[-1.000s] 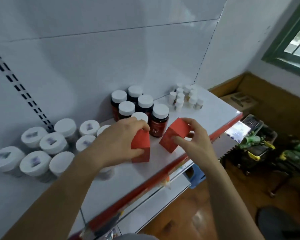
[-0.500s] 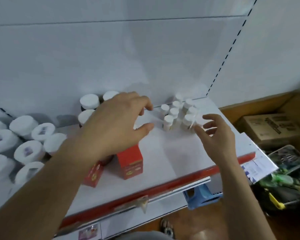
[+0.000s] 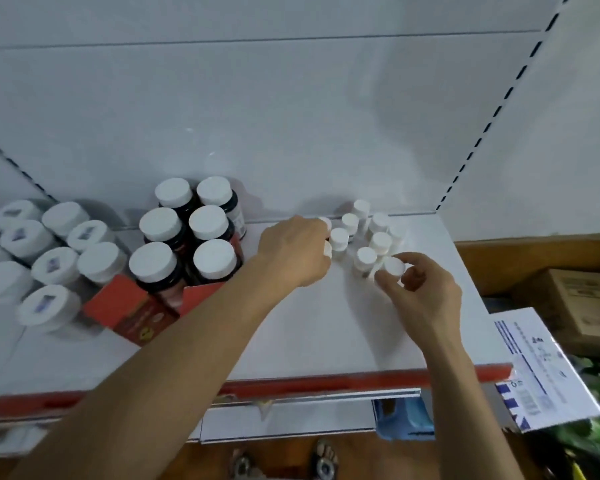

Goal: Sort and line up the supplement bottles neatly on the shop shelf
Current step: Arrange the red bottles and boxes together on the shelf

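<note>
Several small white-capped bottles (image 3: 365, 256) stand in a loose cluster at the back right of the white shelf (image 3: 309, 327). My left hand (image 3: 295, 252) reaches to the cluster's left side; its fingers curl round a small white bottle (image 3: 327, 249) whose cap shows past the knuckles. My right hand (image 3: 421, 289) pinches the nearest small bottle (image 3: 394, 266) at the cluster's front right. Dark bottles with wide white caps (image 3: 208, 221) stand in two rows left of my left hand. Two red boxes (image 3: 132, 310) sit in front of them.
Large white jars (image 3: 54, 265) crowd the shelf's left end. A red strip (image 3: 326, 379) runs along the shelf's front edge. A white carton with blue print (image 3: 541, 368) and a brown cardboard box (image 3: 582, 299) lie to the right, below the shelf.
Both hands let go of the red boxes, which now sit by the dark bottles, and moved right to the small white bottles. Each hand now grips one. The view swung right.
</note>
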The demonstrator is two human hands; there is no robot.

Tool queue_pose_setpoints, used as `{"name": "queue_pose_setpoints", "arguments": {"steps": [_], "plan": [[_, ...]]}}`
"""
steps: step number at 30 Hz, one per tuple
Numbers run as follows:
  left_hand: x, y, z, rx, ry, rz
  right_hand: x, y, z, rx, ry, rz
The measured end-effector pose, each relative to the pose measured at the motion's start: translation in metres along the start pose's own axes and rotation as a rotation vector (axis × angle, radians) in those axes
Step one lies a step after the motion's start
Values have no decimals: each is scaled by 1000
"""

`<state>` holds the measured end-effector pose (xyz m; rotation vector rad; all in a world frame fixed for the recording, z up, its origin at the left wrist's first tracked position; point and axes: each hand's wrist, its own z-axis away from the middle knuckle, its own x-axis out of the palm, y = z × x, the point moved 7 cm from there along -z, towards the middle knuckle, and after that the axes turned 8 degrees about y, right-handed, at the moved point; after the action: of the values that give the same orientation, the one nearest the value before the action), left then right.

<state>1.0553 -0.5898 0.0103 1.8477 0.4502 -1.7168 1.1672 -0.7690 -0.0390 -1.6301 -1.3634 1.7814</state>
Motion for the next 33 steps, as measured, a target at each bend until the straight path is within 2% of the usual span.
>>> {"name": "queue_pose_setpoints", "arguments": {"steps": [3,5,8,11,15,19,22,27,30,33], "plan": [[-38,-16,19,-64,110,184,-12,-16,2,-68,135,-9],[-72,-36,40,-121,268,369,-15,-37,1,-123,207,-44],[-111,-78,91,-130,517,604,4,-87,6,-197,166,-130],[-127,-131,155,-108,640,806,37,-149,28,-255,109,-292],[-130,-227,246,-286,884,997,93,-231,91,-393,-10,-412],[-147,-315,337,-430,1087,1023,168,-300,181,-478,-237,-516],[-165,-376,409,-517,1180,977,231,-346,257,-529,-385,-542],[-173,-466,527,-612,1231,852,332,-417,370,-544,-607,-607],[-170,-517,591,-738,1240,777,382,-447,423,-503,-752,-643],[-161,-567,646,-880,1296,734,426,-478,468,-521,-823,-628]]}}
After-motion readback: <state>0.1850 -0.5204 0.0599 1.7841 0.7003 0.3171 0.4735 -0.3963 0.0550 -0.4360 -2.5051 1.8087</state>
